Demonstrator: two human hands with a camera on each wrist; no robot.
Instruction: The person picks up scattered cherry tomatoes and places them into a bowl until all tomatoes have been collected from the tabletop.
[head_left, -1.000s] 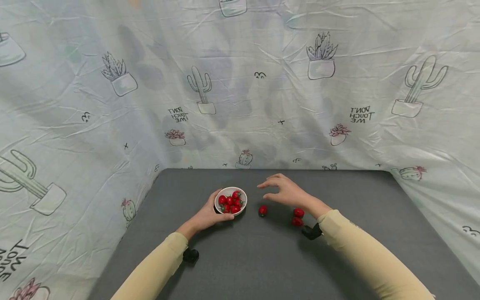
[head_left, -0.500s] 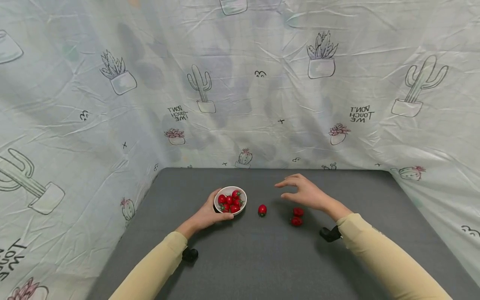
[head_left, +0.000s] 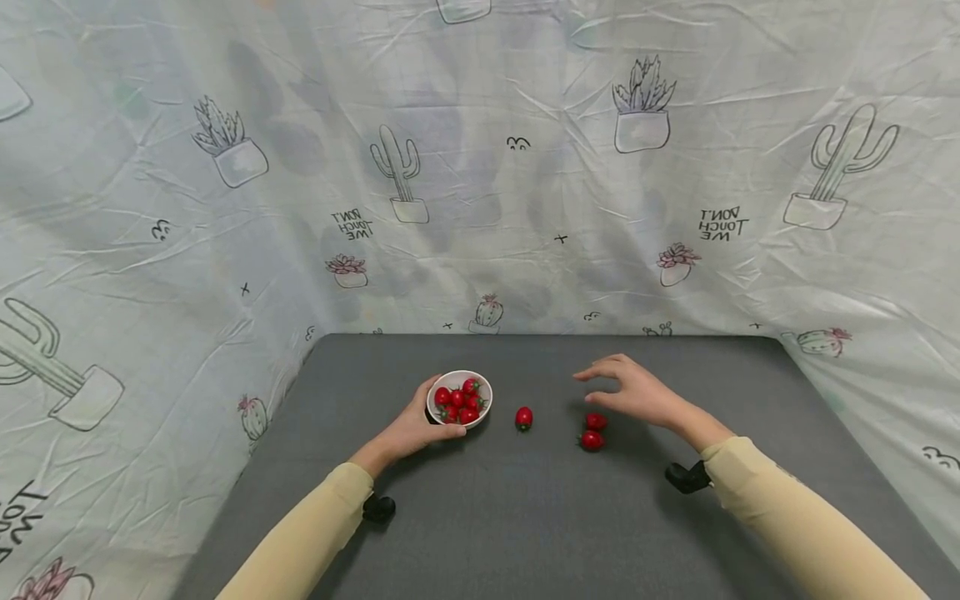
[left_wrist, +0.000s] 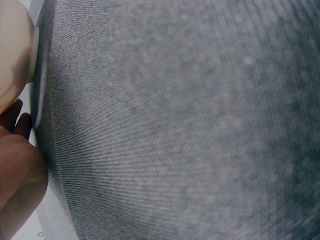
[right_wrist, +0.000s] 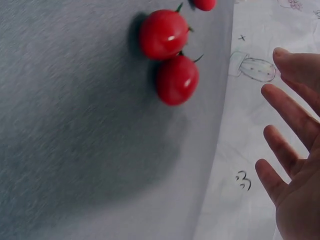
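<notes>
Evidently the work sits between grasps; the left hand (head_left: 415, 423) steadies the white bowl (head_left: 452, 380), its thumb along the near side and its fingers round the far side, while the right hand (head_left: 633, 392) hovers with nothing in it, fingers loosely spread and thumb well apart from them; several red tomatoes (head_left: 442, 397) lie in the bowl, left of the table's middle.

Picking up either of the paired tomatoes (head_left: 592, 440) on the table (head_left: 480, 517), just below the right hand, would seem to call for lowering that hand and closing thumb and fingertips gently; a lone tomato (head_left: 523, 417) lies between them and the bowl.

The tomatoes look small, glossy and rounded, with green stalks showing; the pair sit close together, seemingly touching; their smooth skins would probably let them roll if nudged.
</notes>
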